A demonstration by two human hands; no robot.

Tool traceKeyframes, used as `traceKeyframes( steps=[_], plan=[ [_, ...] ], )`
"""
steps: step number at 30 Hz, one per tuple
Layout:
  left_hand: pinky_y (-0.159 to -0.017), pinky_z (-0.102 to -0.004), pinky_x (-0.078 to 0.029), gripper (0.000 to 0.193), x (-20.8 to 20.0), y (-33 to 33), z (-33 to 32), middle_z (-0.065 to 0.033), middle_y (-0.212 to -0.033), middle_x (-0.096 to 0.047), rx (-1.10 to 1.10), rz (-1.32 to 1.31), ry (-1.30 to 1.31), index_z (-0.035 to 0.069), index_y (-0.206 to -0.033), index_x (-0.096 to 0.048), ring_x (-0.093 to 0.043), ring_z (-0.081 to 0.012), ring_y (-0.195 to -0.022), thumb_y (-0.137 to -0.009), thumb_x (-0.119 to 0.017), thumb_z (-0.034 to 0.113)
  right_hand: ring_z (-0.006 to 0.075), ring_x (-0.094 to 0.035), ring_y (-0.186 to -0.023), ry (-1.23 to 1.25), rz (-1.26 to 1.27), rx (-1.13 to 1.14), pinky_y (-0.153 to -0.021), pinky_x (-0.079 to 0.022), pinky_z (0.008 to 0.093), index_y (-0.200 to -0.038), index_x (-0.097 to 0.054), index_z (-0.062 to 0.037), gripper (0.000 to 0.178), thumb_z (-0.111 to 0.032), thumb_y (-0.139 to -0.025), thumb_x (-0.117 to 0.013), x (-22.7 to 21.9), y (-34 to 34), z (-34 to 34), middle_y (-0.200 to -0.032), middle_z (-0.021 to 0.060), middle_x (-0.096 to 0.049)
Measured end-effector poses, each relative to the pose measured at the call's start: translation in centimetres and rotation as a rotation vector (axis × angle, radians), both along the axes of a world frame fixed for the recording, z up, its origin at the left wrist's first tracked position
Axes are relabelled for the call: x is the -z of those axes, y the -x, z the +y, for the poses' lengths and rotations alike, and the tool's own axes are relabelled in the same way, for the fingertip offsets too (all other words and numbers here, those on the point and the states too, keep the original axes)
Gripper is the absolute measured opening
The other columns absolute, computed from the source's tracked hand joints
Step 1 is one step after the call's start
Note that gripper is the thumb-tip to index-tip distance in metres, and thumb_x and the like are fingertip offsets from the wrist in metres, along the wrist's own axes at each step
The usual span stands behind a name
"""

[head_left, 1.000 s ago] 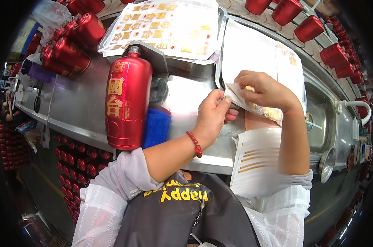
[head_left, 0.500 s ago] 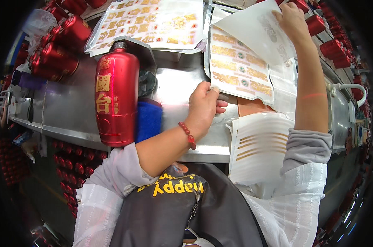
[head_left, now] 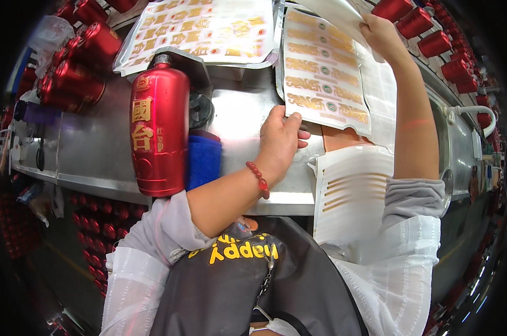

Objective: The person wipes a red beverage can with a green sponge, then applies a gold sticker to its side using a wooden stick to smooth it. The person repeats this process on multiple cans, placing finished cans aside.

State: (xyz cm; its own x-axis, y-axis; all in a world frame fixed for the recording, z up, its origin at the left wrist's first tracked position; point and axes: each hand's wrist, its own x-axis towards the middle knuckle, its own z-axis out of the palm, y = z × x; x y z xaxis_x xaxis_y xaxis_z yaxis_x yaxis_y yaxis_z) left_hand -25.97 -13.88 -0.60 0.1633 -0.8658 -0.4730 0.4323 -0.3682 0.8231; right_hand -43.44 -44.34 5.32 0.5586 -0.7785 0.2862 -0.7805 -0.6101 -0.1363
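A sheet of gold-patterned decals (head_left: 327, 89) lies on a metal tray to the right of centre. At its near left corner my left hand (head_left: 280, 137) is closed, with thumb and fingers pinching the sheet's edge. Beyond, my right hand (head_left: 382, 36) grips a translucent cover sheet (head_left: 337, 14), which is raised and curled over the decals' far end. A glossy red bottle (head_left: 161, 131) with gold characters stands left of my left hand, against a dark metal bracket (head_left: 194, 73).
Another tray holds a second decal sheet (head_left: 203, 33) at the back. A blue cloth (head_left: 204, 159) sits beside the bottle. White sheets with gold stripes (head_left: 351, 185) hang at the table's near edge. More red bottles (head_left: 77, 84) stand at left and far right. A white curved pipe (head_left: 480, 112) is at right.
My right hand has drawn the cover sheet up and slightly left, so more decal rows show. My left hand stays at the corner. The bottle has not moved.
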Motion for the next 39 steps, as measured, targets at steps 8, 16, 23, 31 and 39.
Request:
traceKeyframes(
  steps=[8, 16, 23, 31, 39],
  plan=[
    [-0.073, -0.0309, -0.057, 0.034, 0.2, 0.2, -0.3, -0.0122, -0.113, -0.061, 0.024, 0.016, 0.016, -0.002, -0.127, -0.047, -0.065, -0.0178, -0.088, -0.102, -0.053, 0.020, 0.0143, -0.064, -0.095, -0.316, -0.924, 0.144, -0.086, -0.050, 0.0305, -0.122, -0.066, -0.0009, 0.030, -0.018, -0.098, -0.061, -0.1, 12.1, 2.3, -0.110, 0.0045, -0.069],
    [-0.077, -0.0317, -0.055, 0.031, -0.1, -0.3, 0.1, -0.0108, -0.113, -0.058, 0.020, 0.047, 0.057, 0.000, -0.125, -0.048, -0.062, -0.0207, -0.093, -0.101, -0.054, 0.020, 0.0256, -0.060, -0.121, -0.300, -1.747, 0.499, -0.106, -0.047, 0.0379, -0.135, -0.053, 0.0068, 0.042, -0.015, -0.099, -0.058, 0.3, 25.4, 29.1, -0.132, 0.0166, -0.060],
    [-0.072, -0.0311, -0.056, 0.035, 0.9, -0.5, 0.0, -0.0132, -0.111, -0.057, 0.039, 0.116, 0.099, -0.002, -0.128, -0.043, -0.063, -0.0202, -0.089, -0.100, -0.054, 0.017, 0.0347, -0.063, -0.115, -0.275, -2.049, 1.169, -0.093, -0.055, 0.0532, -0.133, -0.054, 0.0013, 0.042, -0.027, -0.101, -0.057, 18.4, 38.0, 54.1, -0.129, 0.0186, -0.062],
    [-0.077, -0.0335, -0.056, 0.031, 0.2, -0.7, 0.7, -0.0136, -0.113, -0.059, -0.019, 0.133, 0.058, 0.001, -0.126, -0.045, -0.063, -0.0226, -0.093, -0.100, -0.054, 0.016, 0.0119, -0.057, -0.081, -0.082, -1.199, 1.145, -0.062, -0.049, 0.0285, -0.126, -0.063, -0.0043, 0.031, -0.023, -0.104, -0.052, 12.7, 30.0, 50.1, -0.113, 0.0059, -0.066],
    [-0.083, -0.0322, -0.054, 0.031, -2.6, -1.6, 5.1, -0.0111, -0.114, -0.063, 0.202, 0.270, 0.037, 0.002, -0.126, -0.053, -0.063, -0.0204, -0.098, -0.102, -0.056, 0.021, 0.0125, -0.058, -0.116, -0.263, -0.601, 0.283, -0.080, -0.054, 0.0265, -0.127, -0.065, -0.0050, 0.036, 0.000, -0.100, -0.041, 0.1, 13.4, 25.9, -0.138, 0.0039, -0.058]
  ],
)
